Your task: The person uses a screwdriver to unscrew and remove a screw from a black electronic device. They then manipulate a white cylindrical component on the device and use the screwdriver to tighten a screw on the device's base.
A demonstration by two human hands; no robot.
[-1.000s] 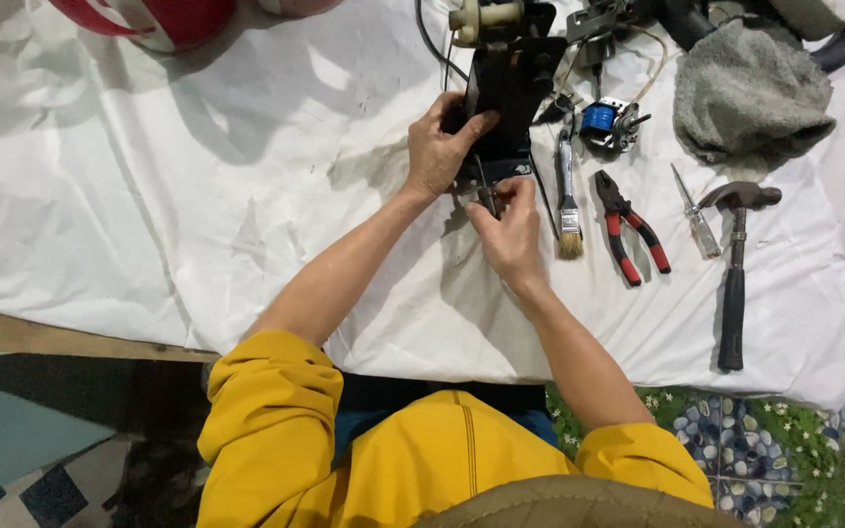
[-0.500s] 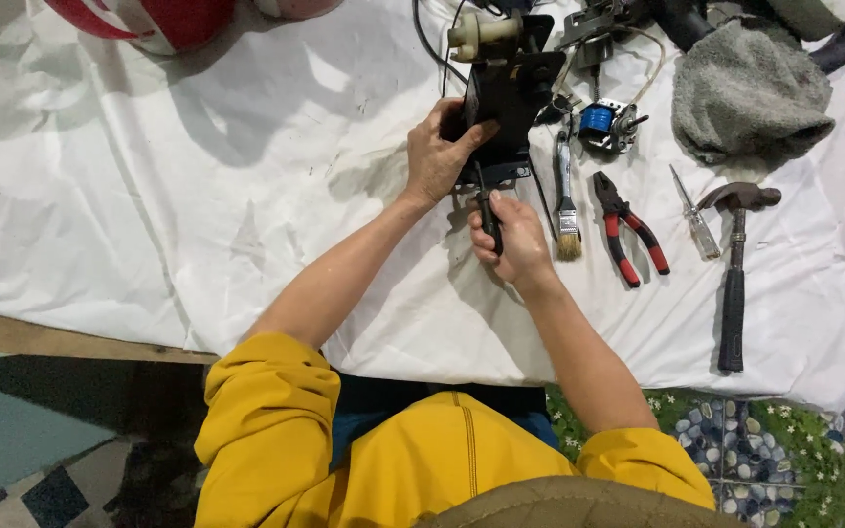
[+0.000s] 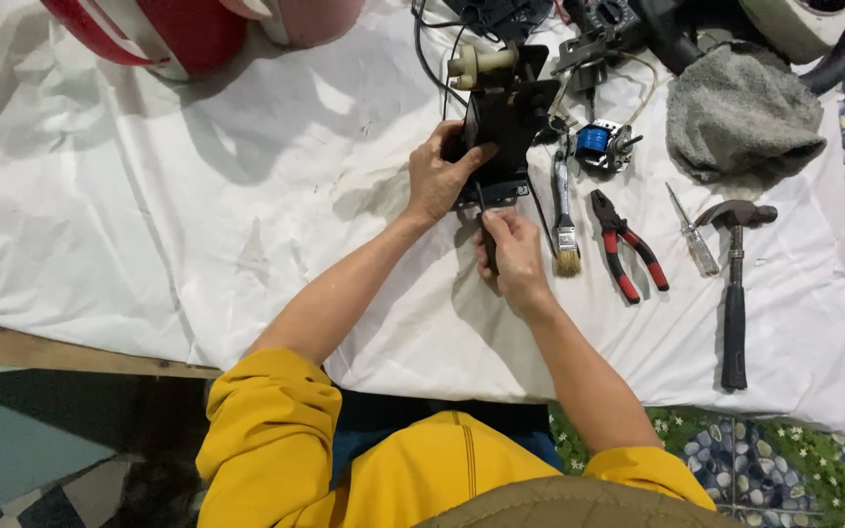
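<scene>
1. Left hand is clamped on the side of a black device standing up on the white-sheeted worktop, thumb across its face.
2. Right hand is closed around a dark tool handle just below the device's bottom edge. The tip runs up to the base; exact contact point is hidden by the fingers.
3. The black device sits top centre of the sheet, with cables and a cream knob at its upper end.
4. To its right lie a paintbrush, red-handled pliers, a small screwdriver and a hammer. Further up are a blue coil part and a grey rag.
5. To do this well, I'd say keep the left hand firm so the device can't twist. Line the tool straight with the base, apply steady pressure without levering, and keep the cables clear of the tip.
6. Versus half a second ago, the right hand sits slightly lower and nearer the body, with the tool more upright under the device. The left grip looks unchanged and the laid-out tools haven't moved.
</scene>
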